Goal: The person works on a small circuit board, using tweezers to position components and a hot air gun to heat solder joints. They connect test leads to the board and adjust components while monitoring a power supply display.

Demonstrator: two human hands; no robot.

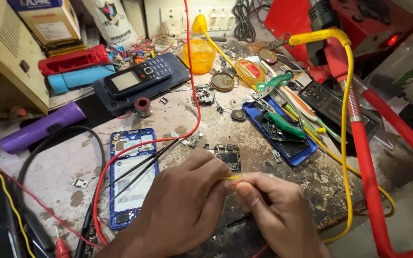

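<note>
My left hand (180, 205) and my right hand (276, 210) meet at the near edge of a stained workbench (182, 114). Both pinch the same thin yellow wire (232, 177), which shows only as a short bit between the fingertips. Just beyond the fingers lies a small dark circuit board (228, 155). Left of my left hand, an opened blue phone body (133, 174) lies face down, with black probe leads (139, 169) and a red wire (194, 86) crossing it.
A blue phone back (307, 152) holds green-handled cutters (285, 125). A dark keypad phone (139, 76), purple torch (39, 128), orange cup (199, 55), solder tin (249, 71) and a red unit (359, 24) with thick red and yellow cables (345, 119) crowd the bench.
</note>
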